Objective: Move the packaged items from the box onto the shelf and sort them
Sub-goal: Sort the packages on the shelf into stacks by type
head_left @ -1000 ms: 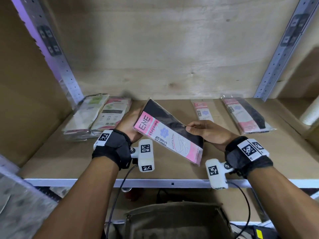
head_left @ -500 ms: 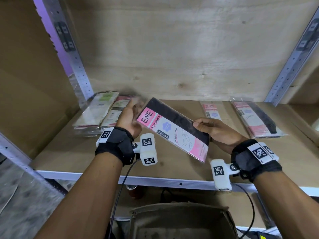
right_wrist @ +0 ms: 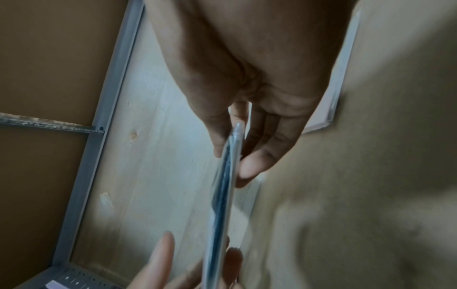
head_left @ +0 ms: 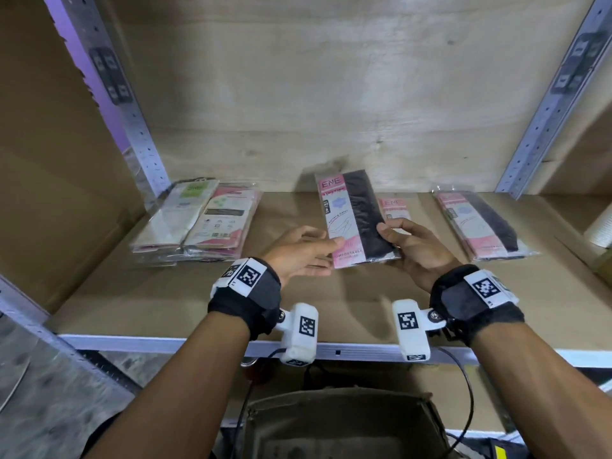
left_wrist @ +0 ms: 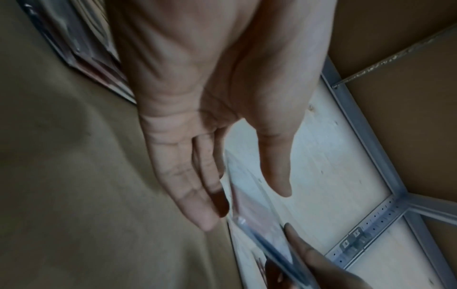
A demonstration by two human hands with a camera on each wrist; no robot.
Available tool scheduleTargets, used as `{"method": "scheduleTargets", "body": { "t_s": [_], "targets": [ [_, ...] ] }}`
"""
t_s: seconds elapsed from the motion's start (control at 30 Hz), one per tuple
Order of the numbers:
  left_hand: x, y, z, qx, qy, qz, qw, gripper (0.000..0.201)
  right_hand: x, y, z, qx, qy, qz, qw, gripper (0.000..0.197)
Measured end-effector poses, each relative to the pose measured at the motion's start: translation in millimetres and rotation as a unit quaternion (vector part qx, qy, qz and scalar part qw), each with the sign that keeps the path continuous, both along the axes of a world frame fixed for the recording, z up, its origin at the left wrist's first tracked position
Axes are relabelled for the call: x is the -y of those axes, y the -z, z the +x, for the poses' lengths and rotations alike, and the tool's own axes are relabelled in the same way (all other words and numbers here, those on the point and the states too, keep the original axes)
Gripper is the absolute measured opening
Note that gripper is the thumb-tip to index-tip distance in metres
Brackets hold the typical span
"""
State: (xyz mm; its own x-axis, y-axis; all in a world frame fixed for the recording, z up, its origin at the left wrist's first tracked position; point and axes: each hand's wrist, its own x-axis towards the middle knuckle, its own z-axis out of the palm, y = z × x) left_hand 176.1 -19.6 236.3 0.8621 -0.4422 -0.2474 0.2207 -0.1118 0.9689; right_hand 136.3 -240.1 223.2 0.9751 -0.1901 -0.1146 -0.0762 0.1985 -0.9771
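A pink and black "ENE" stocking packet [head_left: 356, 220] stands upright above the middle of the shelf [head_left: 331, 303]. My right hand [head_left: 417, 250] pinches its lower right edge between thumb and fingers; the right wrist view shows the packet [right_wrist: 222, 195] edge-on in that pinch [right_wrist: 247, 88]. My left hand [head_left: 298, 253] has straight fingers at the lower left edge. In the left wrist view the packet [left_wrist: 249, 207] sits loosely between the thumb and fingers of the left hand [left_wrist: 197, 136]. The box [head_left: 341, 422] is below the shelf, between my forearms.
A stack of light packets [head_left: 198, 223] lies at the shelf's left. One pink packet [head_left: 395, 208] lies flat behind the held one, and a pile of pink and black packets [head_left: 480, 223] lies at the right. Metal uprights [head_left: 132, 127] frame both sides.
The packet has turned from a slant to upright and moved deeper into the shelf. My left hand let go of its top corner and now lies straight at the lower left edge.
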Motion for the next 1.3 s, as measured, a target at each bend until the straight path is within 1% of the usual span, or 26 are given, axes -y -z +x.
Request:
{"method": "scheduleTargets", "body": {
  "t_s": [0.13, 0.27, 0.3, 0.37, 0.47, 0.57, 0.73, 0.8, 0.83, 0.9, 0.93, 0.97, 1.0, 1.03, 1.07, 1.17, 1.27, 1.3],
  "targets": [
    [9.2, 1.6, -5.1, 0.027, 0.015, 0.022, 0.999, 0.048, -0.7, 0.7, -3.8, -0.004, -0.019, -0.001, 1.0, 0.015],
    [16.2, -2.6, -4.5, 0.062, -0.016, 0.039, 0.997, 0.042, 9.2, -0.8, -8.3, -0.023, -0.082, -0.055, 0.995, 0.036],
    [17.4, -3.5, -3.8, 0.064, -0.02, 0.043, 0.997, 0.041, 13.3, 0.4, -10.1, -0.017, -0.089, -0.067, 0.994, 0.039],
    [22.4, -3.6, -3.0, 0.069, -0.026, 0.046, 0.996, 0.037, 21.8, 3.5, -14.5, -0.001, -0.087, -0.074, 0.993, 0.041],
    [36.3, -2.4, -2.3, 0.092, -0.035, 0.065, 0.993, 0.034, 33.0, 6.2, -16.8, 0.01, -0.071, -0.07, 0.995, 0.037],
    [61.8, -4.5, 0.9, 0.11, -0.028, 0.069, 0.991, 0.033, 53.5, -0.4, -16.6, 0.021, -0.034, -0.067, 0.997, 0.033],
    [134.1, -21.4, 12.4, 0.139, -0.003, 0.079, 0.987, 0.029, 107.7, -16.4, -26.0, 0.03, 0.074, -0.118, 0.99, 0.023],
    [165.9, -24.8, 15.0, 0.133, 0.016, 0.08, 0.988, 0.032, 133.0, -19.6, -31.7, 0.029, 0.113, -0.154, 0.981, 0.012],
    [181.3, -24.6, 16.1, 0.126, 0.025, 0.082, 0.988, 0.035, 145.9, -20.1, -33.6, 0.027, 0.131, -0.178, 0.975, 0.012],
    [209.3, -21.9, 16.6, 0.11, 0.043, 0.093, 0.989, 0.039, 170.2, -18.1, -33.7, 0.004, 0.174, -0.219, 0.96, 0.023],
    [221.7, -19.9, 17.6, 0.098, 0.051, 0.102, 0.989, 0.038, 180.9, -16.4, -32.8, -0.016, 0.197, -0.243, 0.95, 0.028],
    [232.8, -17.5, 18.3, 0.084, 0.059, 0.105, 0.989, 0.032, 190.6, -14.6, -31.9, -0.037, 0.218, -0.273, 0.936, 0.03],
    [243.0, -15.7, 17.7, 0.07, 0.065, 0.103, 0.99, 0.022, 198.8, -12.6, -31.4, -0.059, 0.235, -0.305, 0.921, 0.031],
    [252.0, -13.3, 16.8, 0.065, 0.068, 0.105, 0.99, 0.013, 205.6, -10.9, -30.8, -0.08, 0.243, -0.334, 0.907, 0.03],
    [260.5, -10.4, 16.1, 0.076, 0.064, 0.115, 0.988, 0.011, 211.4, -9.3, -30.1, -0.095, 0.245, -0.353, 0.898, 0.029],
    [279.9, -2.5, 12.8, 0.115, 0.048, 0.144, 0.982, 0.017, 224.0, -3.9, -28.9, -0.126, 0.24, -0.396, 0.877, 0.023],
    [289.7, 1.6, 12.1, 0.088, 0.056, 0.156, 0.982, 0.028, 230.7, 0.8, -27.8, -0.146, 0.235, -0.403, 0.872, 0.019],
    [290.8, 2.7, 12.5, 0.073, 0.059, 0.161, 0.982, 0.032, 231.9, 1.8, -27.7, -0.151, 0.23, -0.403, 0.873, 0.021]
  ]
}}
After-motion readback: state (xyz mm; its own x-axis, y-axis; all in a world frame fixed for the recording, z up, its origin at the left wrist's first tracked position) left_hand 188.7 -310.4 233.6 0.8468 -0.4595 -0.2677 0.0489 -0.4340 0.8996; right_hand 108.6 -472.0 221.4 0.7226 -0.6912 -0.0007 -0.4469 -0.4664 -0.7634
